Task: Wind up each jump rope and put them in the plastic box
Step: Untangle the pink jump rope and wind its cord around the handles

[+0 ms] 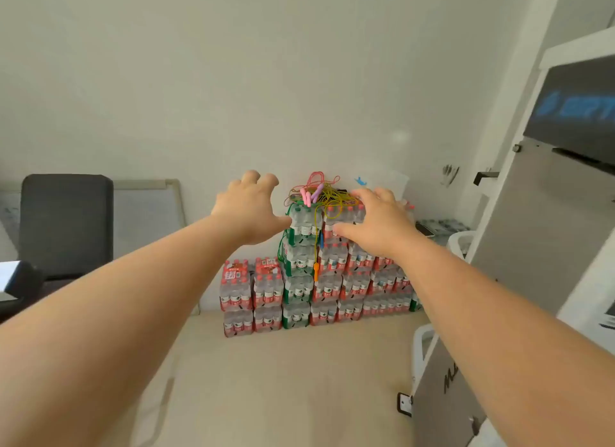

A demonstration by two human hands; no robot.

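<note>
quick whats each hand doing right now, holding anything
Left hand: open, fingers spread, holding nothing.
Right hand: open, holding nothing, beside the tangled jump ropes on top of the bottle packs.

Jump ropes [317, 197] are piled on top of the stack of bottle packs [299, 290]. A chair [66, 220] is set well left of the stack, a cabinet [539, 230] right of it, and a wall [266, 80] behind it.

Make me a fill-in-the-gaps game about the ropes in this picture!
1. The tangled colourful jump ropes lie on ____ of the stacked shrink-wrapped water-bottle packs.
2. The lowest dangling plastic rope handle is coloured ____.
3. The left hand and right hand reach toward the ropes, holding ____.

Missing words: top, orange, nothing.
</note>
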